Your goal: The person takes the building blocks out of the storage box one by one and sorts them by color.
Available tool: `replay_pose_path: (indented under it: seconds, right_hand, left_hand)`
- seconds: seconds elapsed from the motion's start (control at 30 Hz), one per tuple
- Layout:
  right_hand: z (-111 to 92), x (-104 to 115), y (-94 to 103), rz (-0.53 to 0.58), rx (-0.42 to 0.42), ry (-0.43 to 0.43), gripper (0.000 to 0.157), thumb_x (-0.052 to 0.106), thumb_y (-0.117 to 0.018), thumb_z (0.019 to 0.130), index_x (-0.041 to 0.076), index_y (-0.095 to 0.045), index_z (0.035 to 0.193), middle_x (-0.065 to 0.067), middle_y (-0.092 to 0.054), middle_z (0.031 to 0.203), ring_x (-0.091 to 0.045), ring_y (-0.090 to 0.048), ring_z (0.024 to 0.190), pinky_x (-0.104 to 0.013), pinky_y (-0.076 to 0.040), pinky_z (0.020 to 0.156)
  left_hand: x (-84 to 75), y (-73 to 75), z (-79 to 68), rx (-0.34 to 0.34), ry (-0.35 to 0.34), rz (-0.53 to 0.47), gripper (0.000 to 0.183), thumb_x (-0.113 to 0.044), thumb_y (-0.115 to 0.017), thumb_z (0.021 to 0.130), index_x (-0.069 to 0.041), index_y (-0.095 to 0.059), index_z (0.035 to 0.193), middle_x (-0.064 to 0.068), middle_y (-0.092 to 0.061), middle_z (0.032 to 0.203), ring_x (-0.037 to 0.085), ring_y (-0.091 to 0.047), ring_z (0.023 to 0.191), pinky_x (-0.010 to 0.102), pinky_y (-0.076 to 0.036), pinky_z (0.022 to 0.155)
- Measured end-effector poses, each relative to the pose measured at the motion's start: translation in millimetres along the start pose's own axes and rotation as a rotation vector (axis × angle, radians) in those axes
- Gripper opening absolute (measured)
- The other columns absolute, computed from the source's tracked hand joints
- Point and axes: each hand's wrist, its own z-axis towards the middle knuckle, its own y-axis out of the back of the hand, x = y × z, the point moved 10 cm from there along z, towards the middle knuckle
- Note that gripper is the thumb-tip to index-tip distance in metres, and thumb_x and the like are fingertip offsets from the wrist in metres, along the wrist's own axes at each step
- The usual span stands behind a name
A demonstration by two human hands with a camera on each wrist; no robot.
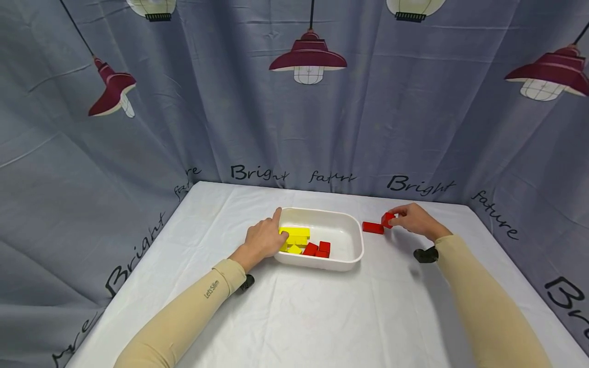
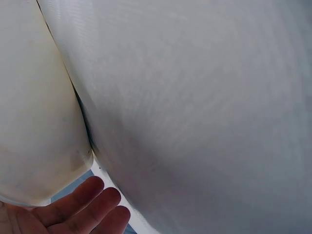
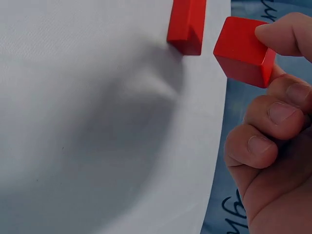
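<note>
A white plastic tub point(image 1: 341, 240) stands on the white table. My left hand point(image 1: 264, 238) grips its left wall, thumb over the inside and index finger stretched along the rim. In the left wrist view, three fingers point(image 2: 90, 207) show beside the tub's pale outer wall point(image 2: 39, 112). Inside lie several yellow blocks point(image 1: 296, 233) at the left and red blocks point(image 1: 324, 248) near the front. To the right of the tub, my right hand point(image 1: 414, 219) pinches a red cube point(image 3: 241, 48) between thumb and fingers. A red rectangular block point(image 1: 372, 228) lies between tub and cube.
A white cloth point(image 1: 317, 312) covers the table. Behind it and along both sides hangs a grey-blue curtain point(image 1: 221, 117) printed with lamps and lettering. The table's back edge runs just behind the tub and my right hand. Black wrist devices point(image 1: 425, 255) sit under both forearms.
</note>
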Motion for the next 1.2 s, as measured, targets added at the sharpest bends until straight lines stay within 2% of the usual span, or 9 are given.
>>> replay_pose_path:
  seconds: [0.13, 0.27, 0.47, 0.87, 1.2]
  right_hand:
    - [1.1, -7.6, 0.0, -0.010, -0.008, -0.012, 0.050, 0.029, -0.066, 0.093, 0.003, -0.061, 0.135, -0.007, -0.050, 0.083, -0.024, -0.047, 0.083, -0.033, -0.038, 0.067]
    - [3.7, -14.4, 0.1, -0.029, -0.011, -0.012, 0.050, 0.029, -0.065, 0.093, 0.003, -0.060, 0.135, -0.007, -0.050, 0.086, -0.025, -0.046, 0.088, -0.033, -0.037, 0.068]
    - [7.3, -24.1, -2.0, -0.023, 0.006, -0.003, 0.048, 0.026, -0.064, 0.093, 0.002, -0.061, 0.135, -0.003, -0.047, 0.076, -0.022, -0.045, 0.074, -0.031, -0.034, 0.062]
    - [11.6, -32.7, -14.4, -0.063, 0.027, -0.025, 0.051, 0.023, -0.063, 0.091, -0.001, -0.059, 0.135, -0.008, -0.051, 0.086, -0.024, -0.045, 0.080, -0.032, -0.034, 0.064]
    - [10.8, -27.8, -16.7, -0.071, 0.010, -0.024, 0.048, 0.023, -0.064, 0.092, 0.001, -0.062, 0.134, -0.009, -0.057, 0.085, -0.022, -0.047, 0.077, -0.031, -0.039, 0.062]
  left_hand:
    - [0.5, -0.6, 0.1, 0.003, 0.004, 0.002, 0.076, -0.041, -0.051, 0.096, -0.015, -0.021, 0.161, 0.015, -0.064, 0.128, 0.027, -0.065, 0.104, 0.048, -0.053, 0.084]
    - [0.0, 0.5, -0.5, 0.003, 0.006, -0.001, 0.076, -0.041, -0.052, 0.096, -0.015, -0.022, 0.160, 0.015, -0.064, 0.128, 0.028, -0.065, 0.104, 0.048, -0.054, 0.083]
    - [-0.5, 1.0, -0.9, -0.002, 0.002, -0.007, 0.076, -0.040, -0.052, 0.095, -0.014, -0.023, 0.160, 0.015, -0.065, 0.127, 0.027, -0.065, 0.103, 0.048, -0.054, 0.082]
    - [1.1, -0.2, -0.8, -0.004, -0.001, -0.005, 0.076, -0.040, -0.052, 0.095, -0.014, -0.023, 0.160, 0.015, -0.065, 0.127, 0.028, -0.066, 0.103, 0.048, -0.054, 0.081]
    - [0.4, 0.2, -0.1, -0.012, -0.003, -0.006, 0.075, -0.040, -0.051, 0.095, -0.014, -0.024, 0.160, 0.015, -0.065, 0.127, 0.028, -0.066, 0.104, 0.048, -0.054, 0.082]
